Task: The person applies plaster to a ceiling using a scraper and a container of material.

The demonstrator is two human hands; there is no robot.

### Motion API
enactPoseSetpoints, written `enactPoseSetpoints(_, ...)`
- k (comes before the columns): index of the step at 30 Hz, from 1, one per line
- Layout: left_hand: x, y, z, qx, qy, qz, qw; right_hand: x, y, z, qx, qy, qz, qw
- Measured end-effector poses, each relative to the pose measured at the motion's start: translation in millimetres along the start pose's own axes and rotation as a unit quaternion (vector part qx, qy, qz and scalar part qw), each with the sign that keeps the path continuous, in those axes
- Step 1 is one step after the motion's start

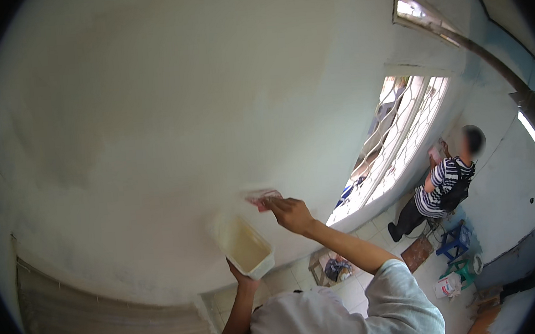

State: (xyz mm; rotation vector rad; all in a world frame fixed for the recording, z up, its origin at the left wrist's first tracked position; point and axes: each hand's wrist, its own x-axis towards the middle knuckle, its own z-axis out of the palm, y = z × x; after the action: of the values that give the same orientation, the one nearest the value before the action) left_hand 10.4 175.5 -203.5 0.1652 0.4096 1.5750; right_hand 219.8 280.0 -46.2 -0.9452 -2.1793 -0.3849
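My left hand (243, 275) grips a cream, rectangular plastic tub (262, 269) from below. The tub tilts with its open mouth toward the wall (174, 174), and its inside looks pale. Just above and right of it, my right hand (291, 215) is closed round a flat, pinkish-red hand tool (261, 199). The tool lies at the wall surface; its edge is blurred, so its exact kind is unclear. Around it the wall is whitish, with greyer patches to the left.
A barred window (397, 138) opens in the wall to the right. Beyond it a person (448, 184) in a striped shirt stands at the wall. A low wooden stool (319, 269), a blue stool (454, 241) and a white bucket (446, 286) stand on the floor. Brown cloth (103, 312) hangs lower left.
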Motion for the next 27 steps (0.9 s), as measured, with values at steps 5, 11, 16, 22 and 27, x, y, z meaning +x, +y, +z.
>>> enactPoseSetpoints(5,12.8,1.1,15.2,-0.009,-0.02,-0.01,1.0,113.5,31.8,-104.6,0.061,0.203,-0.015,0.977)
enactPoseSetpoints(11,29.7,-23.7,2.7,0.001,-0.036,-0.06,0.998,279.0,81.0,-245.2,-0.118,0.428,-0.065,0.893)
enactPoseSetpoints(16,16.8,-26.1,-5.4,-0.008,-0.041,-0.048,0.998,266.2,86.2,-165.0,-0.222,0.269,-0.026,0.937)
enactPoseSetpoints(22,8.2,-16.6,-0.8,-0.021,-0.033,-0.03,0.999,70.5,53.0,-22.8,-0.111,0.141,-0.055,0.982)
enactPoseSetpoints(27,10.3,-9.1,15.1,-0.01,-0.041,-0.014,0.999,5.6,43.2,-7.4,-0.029,0.06,-0.036,0.997)
